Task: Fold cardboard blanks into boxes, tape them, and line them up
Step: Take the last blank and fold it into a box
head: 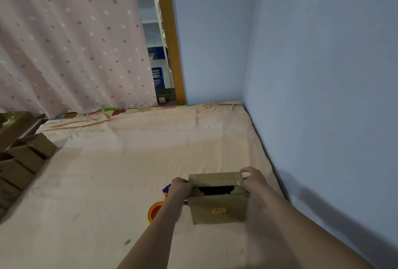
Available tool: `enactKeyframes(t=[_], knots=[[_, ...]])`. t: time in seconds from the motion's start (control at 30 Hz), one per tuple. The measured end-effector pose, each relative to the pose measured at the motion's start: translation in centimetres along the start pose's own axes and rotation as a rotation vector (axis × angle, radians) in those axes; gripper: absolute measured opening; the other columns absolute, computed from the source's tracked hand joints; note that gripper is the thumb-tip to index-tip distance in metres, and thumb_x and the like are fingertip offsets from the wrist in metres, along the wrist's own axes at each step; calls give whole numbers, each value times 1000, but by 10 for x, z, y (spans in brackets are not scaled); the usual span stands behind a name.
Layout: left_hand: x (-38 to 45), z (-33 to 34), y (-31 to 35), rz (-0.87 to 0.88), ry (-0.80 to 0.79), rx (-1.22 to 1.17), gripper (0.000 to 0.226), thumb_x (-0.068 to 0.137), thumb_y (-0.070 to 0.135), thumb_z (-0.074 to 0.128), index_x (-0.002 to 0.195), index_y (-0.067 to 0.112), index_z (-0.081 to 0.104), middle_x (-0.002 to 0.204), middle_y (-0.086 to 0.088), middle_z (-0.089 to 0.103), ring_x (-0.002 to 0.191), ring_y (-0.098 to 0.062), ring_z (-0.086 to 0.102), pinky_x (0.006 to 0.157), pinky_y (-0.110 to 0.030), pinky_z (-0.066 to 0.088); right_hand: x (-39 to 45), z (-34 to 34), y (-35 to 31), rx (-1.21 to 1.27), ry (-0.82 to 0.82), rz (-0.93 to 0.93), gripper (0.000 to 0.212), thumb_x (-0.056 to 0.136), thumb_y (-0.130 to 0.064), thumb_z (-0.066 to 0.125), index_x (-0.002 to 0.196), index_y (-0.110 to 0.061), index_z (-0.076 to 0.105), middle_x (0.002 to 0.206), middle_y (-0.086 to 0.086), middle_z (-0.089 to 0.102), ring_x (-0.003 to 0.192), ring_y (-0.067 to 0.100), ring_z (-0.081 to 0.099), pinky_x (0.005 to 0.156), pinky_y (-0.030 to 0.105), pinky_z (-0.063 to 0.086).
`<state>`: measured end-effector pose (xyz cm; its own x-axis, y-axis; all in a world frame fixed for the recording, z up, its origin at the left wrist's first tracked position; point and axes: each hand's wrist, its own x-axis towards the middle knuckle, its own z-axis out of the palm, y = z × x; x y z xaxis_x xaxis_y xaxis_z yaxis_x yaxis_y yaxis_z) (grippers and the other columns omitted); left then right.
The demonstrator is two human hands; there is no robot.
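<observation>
Low and right of centre in the frame I hold a small cardboard box (217,200), dull brown and matte, with a tiny yellow label (218,210) on the flat face turned toward me. Its top gapes as a dark slot, and the far flap stands up behind it. My left hand (180,189) curls round the box's left edge, and my right hand (254,179) pinches the upper right corner of the raised flap, fingers bent over it. The box is upright over a peach bedsheet (129,172), soft and lightly creased; I cannot tell whether it touches the cloth. Just left of my left forearm an orange and green ring-shaped roll (155,210) peeks out, half hidden by the arm, with a blurred blue and orange thing above it that I cannot make out. At the left edge, a row of folded brown boxes (23,165) is cut off by the frame. A pink dotted curtain (71,38) hangs at upper left, and smooth blue walls (312,53) fill the right.
</observation>
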<state>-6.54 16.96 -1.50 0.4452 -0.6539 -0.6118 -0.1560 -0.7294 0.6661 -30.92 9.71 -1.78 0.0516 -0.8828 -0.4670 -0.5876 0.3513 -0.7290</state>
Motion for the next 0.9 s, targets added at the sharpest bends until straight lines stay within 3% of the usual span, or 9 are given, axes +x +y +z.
enactKeyframes(t=[0.07,0.17,0.3,0.47,0.6,0.73,0.9], knots=[[0,-1,2,-15,-16,-30,18,86,13,69,103,7,67,91,-12,67,82,-32,67,53,-37,57,-3,-3,-3,-41,-75,-39,63,87,-36,76,142,-24,48,143,5,51,123,23,54,99,38,51],[-1,-2,3,-35,-46,-54,17,86,10,67,102,6,64,95,-14,64,81,-33,66,59,-40,60,-12,-12,-10,-221,-258,-69,110,68,-76,73,156,-32,25,161,-1,30,144,25,35,115,43,36],[0,-3,1,-33,-81,-74,27,88,13,66,114,16,62,102,-10,63,83,-33,65,52,-36,55,-20,-19,-9,-297,-417,-119,126,64,-72,79,160,-32,8,165,-1,20,148,22,26,119,39,31],[0,-5,-2,-29,-108,-145,36,84,15,72,118,21,61,105,-12,65,80,-34,67,50,-33,54,-24,-17,-3,-260,-430,-148,124,69,-69,77,161,-31,3,167,2,14,151,23,22,119,38,30],[3,-4,-2,-22,-113,-176,39,87,15,68,123,27,62,106,-11,66,86,-33,66,55,-35,57,-20,-11,0,-133,-250,-174,105,72,-59,82,156,-28,28,160,-3,30,144,21,34,110,33,38],[5,-3,-3,-31,-125,-204,42,90,15,65,128,31,64,111,-8,63,94,-35,63,64,-41,60,-18,9,5,-115,-49,-191,62,78,-41,83,129,-32,49,132,2,51,109,18,54,90,32,50],[-2,-6,-6,-32,-184,-131,51,96,25,61,143,37,47,117,-7,59,92,-40,65,67,-48,61,-15,15,10,-18,-40,-164,51,81,-34,81,118,-37,46,121,3,43,93,13,50,81,30,50]])
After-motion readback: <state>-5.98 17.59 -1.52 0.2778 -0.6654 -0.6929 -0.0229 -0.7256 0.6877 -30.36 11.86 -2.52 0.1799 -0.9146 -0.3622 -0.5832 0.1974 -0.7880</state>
